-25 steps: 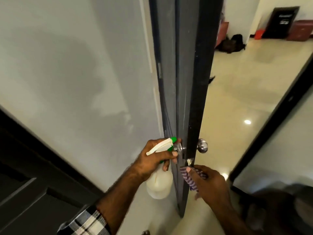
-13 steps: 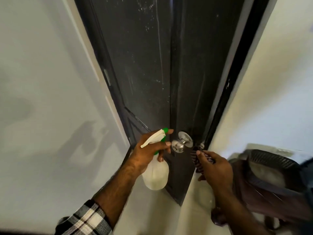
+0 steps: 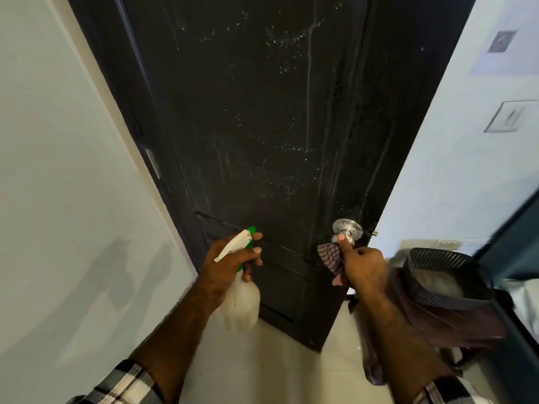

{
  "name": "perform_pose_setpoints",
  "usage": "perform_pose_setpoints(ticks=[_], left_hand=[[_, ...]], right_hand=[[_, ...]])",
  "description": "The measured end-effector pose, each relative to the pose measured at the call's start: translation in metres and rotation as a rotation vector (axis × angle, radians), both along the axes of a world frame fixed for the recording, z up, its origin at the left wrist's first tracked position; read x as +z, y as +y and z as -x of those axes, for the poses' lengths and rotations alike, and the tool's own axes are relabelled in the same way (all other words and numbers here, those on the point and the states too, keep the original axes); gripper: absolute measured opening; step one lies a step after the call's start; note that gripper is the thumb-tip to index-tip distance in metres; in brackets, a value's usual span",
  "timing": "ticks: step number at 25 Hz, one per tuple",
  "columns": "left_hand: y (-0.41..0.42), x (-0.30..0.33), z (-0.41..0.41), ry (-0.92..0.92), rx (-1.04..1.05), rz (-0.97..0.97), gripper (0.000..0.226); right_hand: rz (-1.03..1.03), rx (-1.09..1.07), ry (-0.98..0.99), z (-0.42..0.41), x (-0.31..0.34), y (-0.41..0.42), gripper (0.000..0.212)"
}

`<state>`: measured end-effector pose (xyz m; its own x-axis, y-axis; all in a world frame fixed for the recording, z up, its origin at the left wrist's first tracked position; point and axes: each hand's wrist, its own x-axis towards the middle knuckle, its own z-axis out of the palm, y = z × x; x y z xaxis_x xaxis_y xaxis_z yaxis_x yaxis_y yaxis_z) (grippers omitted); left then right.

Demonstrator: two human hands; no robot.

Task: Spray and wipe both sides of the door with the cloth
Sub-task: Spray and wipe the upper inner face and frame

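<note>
Basket [image 3: 437, 275] beside right hand [image 3: 363, 268] | wall switch [image 3: 507, 116] above | knob [image 3: 347, 230]

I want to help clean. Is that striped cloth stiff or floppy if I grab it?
Probably floppy: the purple striped cloth bunches in the right hand and its loose end droops below the fingers. It also looks light, since it is held while the thumb reaches the silver round doorknob.

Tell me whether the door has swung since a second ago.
Yes. The door has swung toward its frame: earlier it stood edge-on with the hallway floor visible past it; now its face fills the opening up to the right wall.
</note>
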<state>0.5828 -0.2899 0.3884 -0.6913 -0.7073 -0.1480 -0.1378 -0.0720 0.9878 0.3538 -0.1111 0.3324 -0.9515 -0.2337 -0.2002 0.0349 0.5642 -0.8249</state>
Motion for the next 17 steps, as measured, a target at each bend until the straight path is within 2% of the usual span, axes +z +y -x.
perform_pose_setpoints(ticks=[7,13,17], left_hand=[[-0.03,-0.005,0.046,0.028,-0.003,-0.031,0.021],[-0.06,0.0,0.106,0.064,-0.059,0.002,0.02],[-0.078,0.001,0.138,0.091,-0.049,0.0,0.02]], right_hand=[[0.106,-0.117,-0.045,0.043,0.0,-0.026,0.063],[0.11,-0.116,-0.018,0.092,-0.001,-0.039,0.064],[0.133,-0.067,-0.075,0.129,-0.004,-0.046,0.061]])
